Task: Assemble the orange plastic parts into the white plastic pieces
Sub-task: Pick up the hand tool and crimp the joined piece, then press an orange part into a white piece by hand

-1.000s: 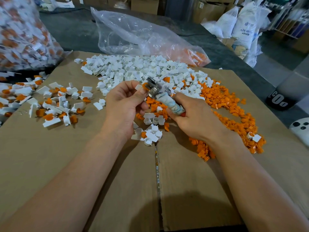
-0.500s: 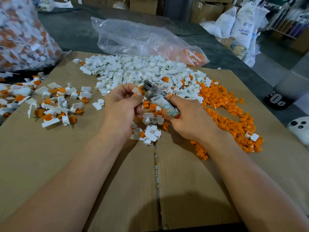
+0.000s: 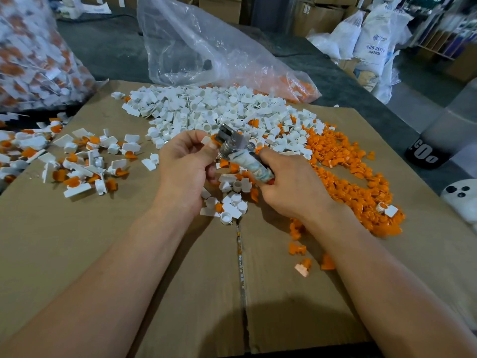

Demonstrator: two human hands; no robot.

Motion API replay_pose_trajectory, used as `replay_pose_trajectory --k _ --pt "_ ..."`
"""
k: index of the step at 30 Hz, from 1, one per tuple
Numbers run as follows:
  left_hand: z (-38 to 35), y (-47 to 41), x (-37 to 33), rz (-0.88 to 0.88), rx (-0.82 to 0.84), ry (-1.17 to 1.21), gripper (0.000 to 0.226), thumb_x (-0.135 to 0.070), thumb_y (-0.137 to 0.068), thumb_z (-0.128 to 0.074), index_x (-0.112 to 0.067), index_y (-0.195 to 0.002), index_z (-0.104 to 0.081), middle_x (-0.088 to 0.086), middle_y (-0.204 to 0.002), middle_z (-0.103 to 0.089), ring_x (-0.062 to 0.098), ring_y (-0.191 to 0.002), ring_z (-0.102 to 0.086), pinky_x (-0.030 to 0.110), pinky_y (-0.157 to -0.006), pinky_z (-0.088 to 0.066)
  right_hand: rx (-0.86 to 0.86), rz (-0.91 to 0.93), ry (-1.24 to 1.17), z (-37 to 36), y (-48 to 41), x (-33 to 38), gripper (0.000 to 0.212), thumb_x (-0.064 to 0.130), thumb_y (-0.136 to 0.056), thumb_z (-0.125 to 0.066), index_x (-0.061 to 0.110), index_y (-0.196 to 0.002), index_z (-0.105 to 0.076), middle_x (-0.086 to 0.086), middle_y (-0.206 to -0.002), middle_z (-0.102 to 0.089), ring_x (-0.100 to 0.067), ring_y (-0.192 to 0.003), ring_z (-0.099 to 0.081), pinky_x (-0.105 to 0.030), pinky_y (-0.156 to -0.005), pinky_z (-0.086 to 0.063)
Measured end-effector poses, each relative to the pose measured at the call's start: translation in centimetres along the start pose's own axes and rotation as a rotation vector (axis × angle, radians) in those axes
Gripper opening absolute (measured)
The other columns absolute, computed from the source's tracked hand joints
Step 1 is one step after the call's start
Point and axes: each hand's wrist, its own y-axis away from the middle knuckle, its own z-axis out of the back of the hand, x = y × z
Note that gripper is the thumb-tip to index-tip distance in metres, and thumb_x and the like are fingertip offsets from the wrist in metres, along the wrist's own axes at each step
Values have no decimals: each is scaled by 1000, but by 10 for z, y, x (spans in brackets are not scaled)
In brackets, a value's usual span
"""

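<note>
Soft, rather dim overhead light, evenly spread. Faint shadows lie on the cardboard [image 3: 77, 254] under the left hand [image 3: 183, 164] and right hand [image 3: 291, 187], with a darker blot nearer the camera. The metal tool [image 3: 232, 143] between them glints. Beyond them the clear bag [image 3: 206, 47] shows a pale sheen. The edges bow, and the filled bag [image 3: 31, 60] far left of the left hand is smeared.

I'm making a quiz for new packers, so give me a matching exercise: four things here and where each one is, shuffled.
1 white pieces pile
2 orange parts pile
3 assembled pieces
4 metal tool

A gripped in the right hand
B far middle of the cardboard
C cardboard's right side
D cardboard's left side

Pairs: 1-B, 2-C, 3-D, 4-A
</note>
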Motion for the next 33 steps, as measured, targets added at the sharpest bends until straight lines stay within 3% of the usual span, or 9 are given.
replay_pose_trajectory --k 4,9,14,17,18,20,24,29,33 --pt "0 0 -1 5 -2 5 26 8 -86 -52 -12 -71 -51 -12 -40 -46 5 -33 -36 15 -35 -34 -20 5 -15 0 -1 -1 18 25 -84 -57 12 -92 -48 -9 -73 -54 -29 -67 -50 -35 -54 -37" --pt "0 -1 0 35 -15 -43 24 6 -84 -56 -13 -70 -54 -11 -42 -48 5 -33 -39 16 -34 -34 -45 -7 45 -4 -3 -8 26 26 -83 -61 19 -87 -37 1 -73 -41 -22 -69 -43 -32 -52 -25" --pt "0 -1 -2 82 -10 -38 19 1 -85 -59 -13 -71 -54 -9 -44 -53 6 -35 -46 16 -36 -38 -143 -19 78 -4 -7 -15 34 34 -80 -66 13 -100 -49 0 -88 -44 -16 -80 -41 -27 -63 -23" --pt "2 -2 -4 94 -32 31 18 -2 -87 -57 -12 -72 -54 -3 -58 -63 9 -41 -55 16 -37 -40 -227 -31 157 -1 -9 -21 43 41 -79 -64 13 -111 -53 -4 -100 -54 -21 -96 -48 -35 -89 -31" --pt "2 -3 -5 103 -51 69 18 -3 -89 -56 -12 -73 -54 -2 -61 -65 11 -43 -57 17 -37 -42 -247 -46 190 2 -9 -25 46 44 -80 -63 15 -114 -53 -4 -105 -56 -22 -102 -49 -42 -100 -26" --pt "5 -5 -8 98 -117 150 17 -5 -91 -54 -13 -75 -52 0 -64 -68 12 -46 -60 18 -38 -44 -269 -88 234 7 -9 -32 51 49 -80 -60 18 -120 -51 -2 -114 -57 -21 -111 -49 -49 -107 -19" --pt "18 -14 -15 -7 -317 294 10 -17 -96 -48 -14 -86 -51 0 -66 -67 10 -48 -60 18 -41 -43 -247 -172 316 17 -9 -49 62 58 -76 -58 20 -124 -49 -3 -121 -56 -23 -117 -47 -46 -109 -12" --pt "38 -24 -20 53 -553 509 31 -34 -98 -39 -15 -75 -44 -2 -52 -62 9 -41 -53 17 -40 -38 -188 -267 320 22 -7 -66 67 60 -74 -58 17 -125 -50 -7 -122 -54 -25 -118 -44 -46 -107 -18" --pt "42 -27 -23 52 -600 598 28 -34 -99 -37 -15 -81 -47 -2 -49 -61 9 -40 -52 16 -41 -37 -171 -315 324 23 -7 -75 63 57 -74 -62 18 -122 -52 -7 -121 -54 -25 -117 -44 -47 -107 -18"
